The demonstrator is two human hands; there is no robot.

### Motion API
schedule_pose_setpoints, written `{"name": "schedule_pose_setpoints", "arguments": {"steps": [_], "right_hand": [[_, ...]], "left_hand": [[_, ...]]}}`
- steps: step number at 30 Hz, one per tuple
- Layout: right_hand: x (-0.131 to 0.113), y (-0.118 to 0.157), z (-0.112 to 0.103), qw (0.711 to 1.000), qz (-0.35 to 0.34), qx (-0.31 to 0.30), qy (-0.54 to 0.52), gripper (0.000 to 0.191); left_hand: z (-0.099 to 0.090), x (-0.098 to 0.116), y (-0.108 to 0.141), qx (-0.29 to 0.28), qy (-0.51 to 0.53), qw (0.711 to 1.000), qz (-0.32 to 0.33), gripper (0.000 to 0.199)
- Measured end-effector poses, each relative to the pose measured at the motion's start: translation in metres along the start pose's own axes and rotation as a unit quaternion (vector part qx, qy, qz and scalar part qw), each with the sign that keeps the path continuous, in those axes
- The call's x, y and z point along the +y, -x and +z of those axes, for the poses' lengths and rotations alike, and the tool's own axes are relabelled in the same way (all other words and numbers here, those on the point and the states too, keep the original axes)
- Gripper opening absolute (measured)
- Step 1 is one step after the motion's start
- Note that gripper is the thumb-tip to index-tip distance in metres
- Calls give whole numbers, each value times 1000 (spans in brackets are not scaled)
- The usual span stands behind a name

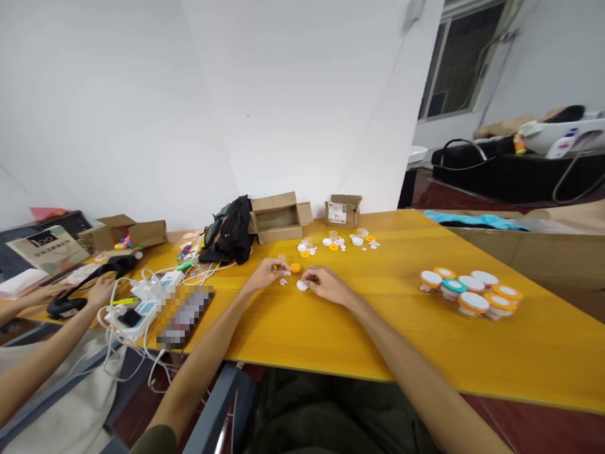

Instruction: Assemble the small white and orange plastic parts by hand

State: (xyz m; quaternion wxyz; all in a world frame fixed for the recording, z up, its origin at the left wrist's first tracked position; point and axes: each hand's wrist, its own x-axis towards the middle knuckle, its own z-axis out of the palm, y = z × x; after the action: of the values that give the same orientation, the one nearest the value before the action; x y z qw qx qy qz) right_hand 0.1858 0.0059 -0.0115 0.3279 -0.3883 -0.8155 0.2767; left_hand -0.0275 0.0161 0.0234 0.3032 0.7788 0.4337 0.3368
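Your lap (pixel 321 413), in dark clothes, is closest, just under the edge of the yellow table (pixel 378 328). Your two hands are near each other above the table. Your left hand (pixel 265 275) has its fingers bent and their tips close together, with a small white bit (pixel 287 273) right at the tips; you can't tell from here how tightly it is held. Your right hand (pixel 328 285) is curled, and its fingertips touch the edge of a round white disc (pixel 301 285); you can't tell if they grip it. Between your hands, a bit farther off, is an orange ring (pixel 295 268), and a little white part (pixel 283 282) lies just below your left fingers.

Past your hands, white and orange pieces (pixel 333 247) sit in three small groups. Behind them are a big open box (pixel 276 234) and a small box (pixel 336 213) with a label. To the left of the boxes is a black bag (pixel 235 230). Far to your right, jars (pixel 472 302) with orange, white and green tops stand close together. On your left are a white power strip (pixel 146 309) and another person's hand (pixel 101 290) by a black strap (pixel 97 274).
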Motion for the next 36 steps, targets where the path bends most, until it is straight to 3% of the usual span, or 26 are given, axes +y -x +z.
{"name": "schedule_pose_setpoints", "arguments": {"steps": [11, 36], "right_hand": [[3, 2, -2, 998, -21, -24, -60, 12], [9, 1, 1, 993, -27, -30, -114, 16]], "left_hand": [[23, 9, 1, -63, 34, 997, 8, 16], [28, 0, -1, -65, -81, 992, 66, 19]]}}
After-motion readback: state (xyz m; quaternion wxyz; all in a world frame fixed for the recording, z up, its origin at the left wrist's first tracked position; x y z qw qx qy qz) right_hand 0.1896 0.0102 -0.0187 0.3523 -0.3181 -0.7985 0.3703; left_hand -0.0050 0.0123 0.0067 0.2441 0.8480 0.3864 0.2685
